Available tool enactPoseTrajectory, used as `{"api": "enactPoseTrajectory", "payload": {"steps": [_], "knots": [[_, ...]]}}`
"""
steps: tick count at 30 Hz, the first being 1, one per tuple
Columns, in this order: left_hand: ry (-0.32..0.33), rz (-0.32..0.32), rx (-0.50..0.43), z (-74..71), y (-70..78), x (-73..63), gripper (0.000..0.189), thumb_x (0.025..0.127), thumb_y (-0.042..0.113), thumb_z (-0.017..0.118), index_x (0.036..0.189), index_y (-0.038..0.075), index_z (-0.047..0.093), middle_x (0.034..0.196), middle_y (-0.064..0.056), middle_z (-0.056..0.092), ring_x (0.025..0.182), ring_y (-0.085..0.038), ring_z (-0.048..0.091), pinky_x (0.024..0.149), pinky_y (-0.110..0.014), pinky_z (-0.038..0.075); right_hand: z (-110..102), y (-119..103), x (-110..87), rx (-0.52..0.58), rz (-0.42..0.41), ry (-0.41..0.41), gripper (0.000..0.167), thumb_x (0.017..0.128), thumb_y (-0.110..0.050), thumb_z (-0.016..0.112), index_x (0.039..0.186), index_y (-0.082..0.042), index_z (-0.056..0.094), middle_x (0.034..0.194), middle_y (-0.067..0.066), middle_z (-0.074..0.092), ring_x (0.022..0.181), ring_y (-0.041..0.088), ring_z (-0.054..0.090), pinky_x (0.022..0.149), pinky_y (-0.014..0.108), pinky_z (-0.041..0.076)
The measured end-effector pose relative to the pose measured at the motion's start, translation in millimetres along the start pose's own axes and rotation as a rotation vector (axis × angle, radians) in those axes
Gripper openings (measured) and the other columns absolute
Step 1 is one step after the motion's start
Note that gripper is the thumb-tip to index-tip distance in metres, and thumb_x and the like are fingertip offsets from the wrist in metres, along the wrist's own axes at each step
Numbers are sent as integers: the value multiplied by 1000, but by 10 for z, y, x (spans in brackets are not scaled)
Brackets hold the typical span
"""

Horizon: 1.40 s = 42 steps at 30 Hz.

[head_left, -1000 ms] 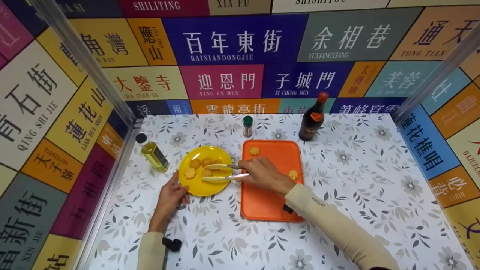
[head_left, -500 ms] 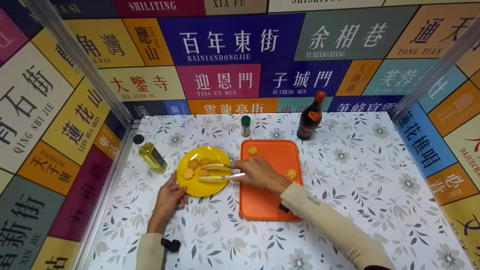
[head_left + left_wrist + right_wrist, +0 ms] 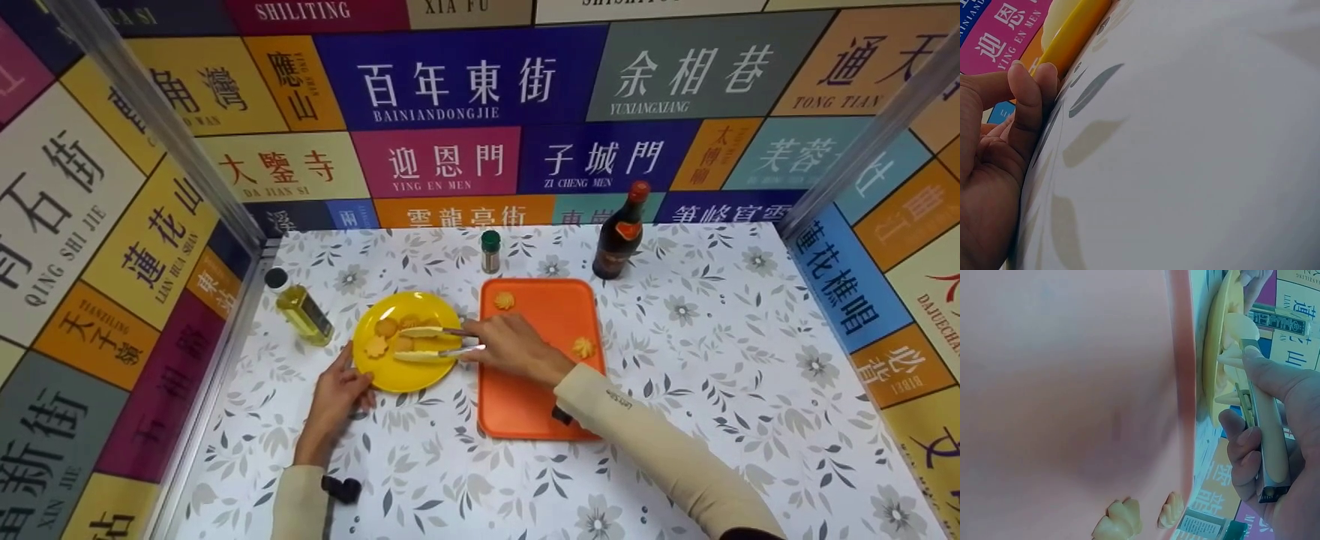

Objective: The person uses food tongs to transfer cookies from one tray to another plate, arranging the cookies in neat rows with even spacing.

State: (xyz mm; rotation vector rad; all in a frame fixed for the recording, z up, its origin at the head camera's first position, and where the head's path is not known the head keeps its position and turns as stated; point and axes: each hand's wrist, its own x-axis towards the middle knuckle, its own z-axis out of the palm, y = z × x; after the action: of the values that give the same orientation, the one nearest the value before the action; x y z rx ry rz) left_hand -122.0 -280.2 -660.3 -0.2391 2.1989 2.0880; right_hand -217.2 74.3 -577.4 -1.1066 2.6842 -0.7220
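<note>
My left hand (image 3: 341, 390) pinches the left rim of the yellow plate (image 3: 397, 379), which lies nearer the counter's (image 3: 690, 435) left edge than its right. My right hand (image 3: 514, 345) is curled round the tongs (image 3: 427, 332); their arms stand apart over the plate, a cookie (image 3: 405, 344) between them. Contact cannot be confirmed. The orange tray (image 3: 525, 412), just right of the plate, bears two swirled cookies (image 3: 505, 301). A dark bottle (image 3: 618, 238) stands towards the far edge.

Metal tongs (image 3: 439, 354) with pale yellow tips, spread over golden cookies (image 3: 376, 346), glossy round yellow plate (image 3: 394, 377) beneath, lying flat
</note>
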Motion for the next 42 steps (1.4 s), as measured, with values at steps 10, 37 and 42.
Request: {"api": "enactPoseTrajectory", "payload": {"steps": [10, 37, 42], "knots": [[-17, 37, -23, 4, 0, -3, 81, 109, 6, 68, 177, 14, 24, 79, -26, 68, 55, -22, 63, 51, -28, 56, 6, -5, -3, -6, -15, 18, 50, 101, -46, 81, 142, -19, 75, 83, -3, 73, 60, 12, 61, 55, 30, 46], [13, -37, -4, 11, 20, -1, 81, 109, 8, 68, 177, 16, 24, 84, -24, 70, 60, -24, 65, 56, -30, 58, -126, 156, -340, 7, 16, 184, 29, 95, -44, 88, 101, -22, 70, 74, -7, 55, 61, 10, 51, 55, 27, 41], [2, 5, -23, 13, 1, -5, 80, 110, 6, 67, 177, 14, 25, 83, -24, 70, 59, -23, 65, 55, -28, 57, -153, 214, -411, 25, 47, 182, 31, 95, -41, 89, 98, -17, 69, 73, -6, 58, 60, 11, 51, 54, 27, 41]]}}
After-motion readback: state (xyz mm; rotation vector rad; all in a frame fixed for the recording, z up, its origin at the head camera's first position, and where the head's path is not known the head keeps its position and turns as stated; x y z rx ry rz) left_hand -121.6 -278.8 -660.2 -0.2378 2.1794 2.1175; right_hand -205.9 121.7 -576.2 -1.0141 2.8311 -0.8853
